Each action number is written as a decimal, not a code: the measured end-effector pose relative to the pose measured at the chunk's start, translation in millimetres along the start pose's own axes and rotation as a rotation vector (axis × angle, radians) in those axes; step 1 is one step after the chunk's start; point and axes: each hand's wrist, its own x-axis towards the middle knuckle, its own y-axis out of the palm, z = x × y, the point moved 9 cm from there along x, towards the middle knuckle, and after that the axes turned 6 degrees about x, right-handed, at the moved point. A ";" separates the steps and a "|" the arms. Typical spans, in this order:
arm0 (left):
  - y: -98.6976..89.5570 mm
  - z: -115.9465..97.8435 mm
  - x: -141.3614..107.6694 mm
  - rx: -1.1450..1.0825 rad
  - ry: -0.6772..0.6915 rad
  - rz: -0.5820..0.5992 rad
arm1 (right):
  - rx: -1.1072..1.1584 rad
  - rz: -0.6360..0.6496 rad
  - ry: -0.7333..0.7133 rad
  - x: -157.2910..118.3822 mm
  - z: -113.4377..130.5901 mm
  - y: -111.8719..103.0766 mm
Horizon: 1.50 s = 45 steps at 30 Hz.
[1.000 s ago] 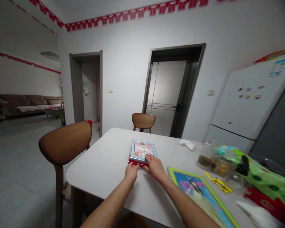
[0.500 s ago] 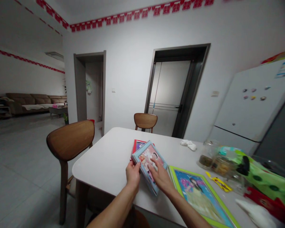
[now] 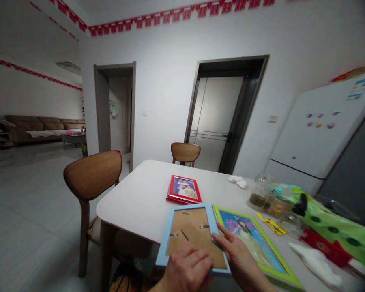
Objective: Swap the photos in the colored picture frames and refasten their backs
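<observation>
Across the white desk [image 3: 140,190], looks past a red frame [image 3: 185,190], face up, and crumpled tissue [image 3: 237,181] near the far edge, toward a wooden chair [image 3: 185,152] beyond it. Holds a blue frame [image 3: 195,232], back upward, over the near edge, just left of a green frame [image 3: 258,244], with the right grip [image 3: 235,249] clamped on its right side. Rests the left grip [image 3: 187,265], fingers curled, on its backing; cannot tell whether pinching or only pressing.

A wooden chair [image 3: 93,174] stands left of the white table [image 3: 134,198], a second chair [image 3: 185,152] beyond its far edge. Glass jars [image 3: 257,198] sit near a crumpled tissue [image 3: 237,181]; a refrigerator [image 3: 328,140] bears magnets.
</observation>
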 end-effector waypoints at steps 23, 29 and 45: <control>47.4 55.6 -25.2 -0.040 -0.260 0.252 | -1.413 0.027 -0.437 48.6 -17.8 10.3; 35.5 150.6 -51.7 0.039 -0.739 0.306 | -1.451 0.116 -0.420 63.3 -19.5 27.4; 40.5 160.8 -62.6 -0.030 -0.780 0.278 | -1.549 0.049 -0.507 76.2 -17.4 40.2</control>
